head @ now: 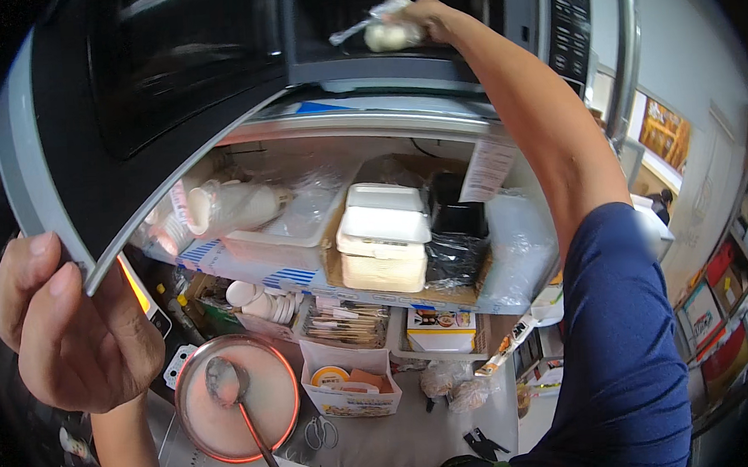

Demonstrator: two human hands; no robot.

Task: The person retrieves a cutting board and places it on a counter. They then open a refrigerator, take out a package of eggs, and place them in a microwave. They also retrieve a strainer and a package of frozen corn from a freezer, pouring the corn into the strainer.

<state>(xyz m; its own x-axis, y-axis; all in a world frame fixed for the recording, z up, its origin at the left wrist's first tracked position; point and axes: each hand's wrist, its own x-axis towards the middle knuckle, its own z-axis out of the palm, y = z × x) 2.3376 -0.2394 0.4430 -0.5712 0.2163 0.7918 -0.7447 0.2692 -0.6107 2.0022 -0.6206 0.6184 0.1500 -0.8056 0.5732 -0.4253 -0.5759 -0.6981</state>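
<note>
At the top centre my right hand (431, 18) grips a clear plastic bag (394, 34) with round white food in it, inside the cavity of a microwave oven (377, 69). The bag is slightly blurred, and my fingertips are partly hidden. At the left, my left hand (84, 322) holds the lower corner of the microwave's dark door (172, 79), which stands open. A green display and a keypad (570, 29) are on the oven's right side.
Below the oven, a shelf holds stacked paper cups (237, 206), white lidded food boxes (384, 239) and black containers (456, 209). Lower down are a round pan of pale liquid (198, 405) with a ladle (229, 380), wooden sticks (347, 322), a paper box (352, 402) and scissors (321, 432).
</note>
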